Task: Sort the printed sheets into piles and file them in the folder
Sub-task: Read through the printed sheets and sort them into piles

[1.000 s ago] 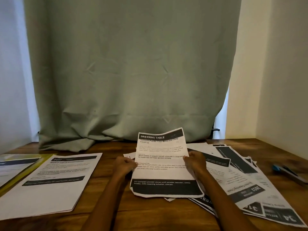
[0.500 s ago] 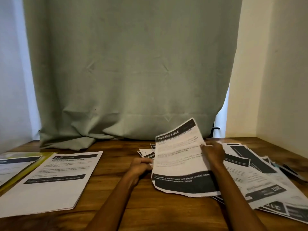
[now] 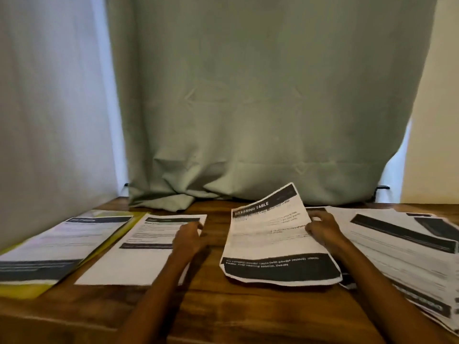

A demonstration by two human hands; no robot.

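My right hand [image 3: 323,230] pinches the right edge of a creased printed sheet headed "DRESSING TABLE" [image 3: 270,244]; its top corner is raised and its lower edge is near the wooden table [image 3: 223,311]. My left hand [image 3: 188,240] holds nothing and rests, fingers loosely bent, at the right edge of a sheet pile [image 3: 134,261] left of centre. A yellow-green folder [image 3: 24,291] lies open at the far left with another printed sheet [image 3: 59,247] on it. A loose spread of unsorted sheets [image 3: 402,252] covers the table on the right.
A grey-green curtain [image 3: 260,108] hangs behind the table and bunches on its back edge. A white wall [image 3: 49,108] stands on the left and a cream wall [image 3: 437,120] on the right. Bare wood shows between my forearms.
My left hand let go of the "DRESSING TABLE" sheet and moved left onto the pile's edge. My right hand alone now holds the sheet, tilted. The view swung left, showing more of the folder.
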